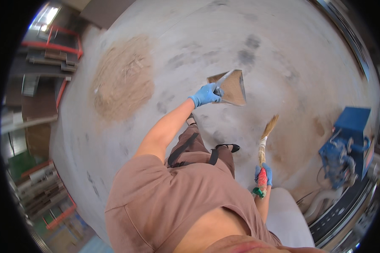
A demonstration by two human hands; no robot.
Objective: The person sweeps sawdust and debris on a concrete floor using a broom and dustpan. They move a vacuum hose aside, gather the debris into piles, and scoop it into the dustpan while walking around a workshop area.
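Note:
My left hand (207,94), in a blue glove, is closed round the handle of a dustpan (238,87). The pan is held out in front of me, over the floor, with brown dust or sawdust in it. Lower on the right, my right hand (264,174), also gloved in blue, grips a hand broom (262,145) by its red-wrapped handle. Its straw bristles point away from me, and green material shows at the near end. A wide heap of sawdust (124,80) lies on the floor to the left of the dustpan.
Racks with red frames (63,92) hold stacked boards along the left. On the right stands a blue machine (344,145) with a pale hose beside it. The grey concrete floor (190,38) carries dark smudges and a thin spread of dust.

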